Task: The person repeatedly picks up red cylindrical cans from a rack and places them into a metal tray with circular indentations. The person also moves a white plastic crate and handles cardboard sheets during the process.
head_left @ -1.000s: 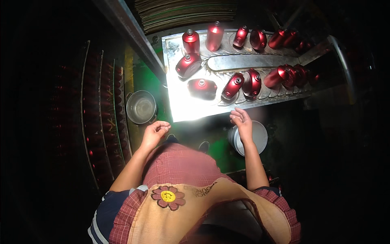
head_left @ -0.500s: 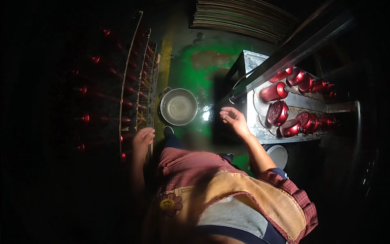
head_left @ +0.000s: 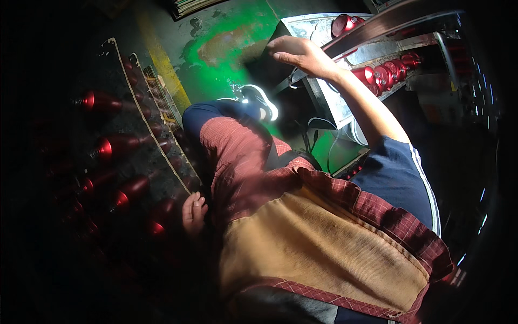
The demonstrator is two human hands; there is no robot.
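My right hand (head_left: pixel 303 56) is raised beside the metal-topped table at the upper right. Its fingers are loosely stretched, and nothing shows in them. Beyond it on that table stand glossy red bottle-shaped vessels (head_left: pixel 345 25), some in a row (head_left: pixel 389 74). My left hand (head_left: pixel 193 213) hangs low at the left, close to the lower end of a rack edge (head_left: pixel 141 116). Its fingers are slightly bent and apart, with no object visible in them; whether it touches the rack is unclear. Red bottles (head_left: pixel 112 148) lie sideways in the dark rack area beside that hand.
A metal bar (head_left: pixel 399 27) crosses above the table (head_left: pixel 337 110). Below the table are a pale round container (head_left: pixel 356 131) and a thin cable. The floor is green with worn patches (head_left: pixel 229 46) and a yellow stripe (head_left: pixel 159 54). Stacked flat sheets (head_left: pixel 194 5) lie at the top.
The view has turned and the metal pan on the floor has left it. One of my feet now shows stepping forward. My right hand appears higher, nearer the table's far end.
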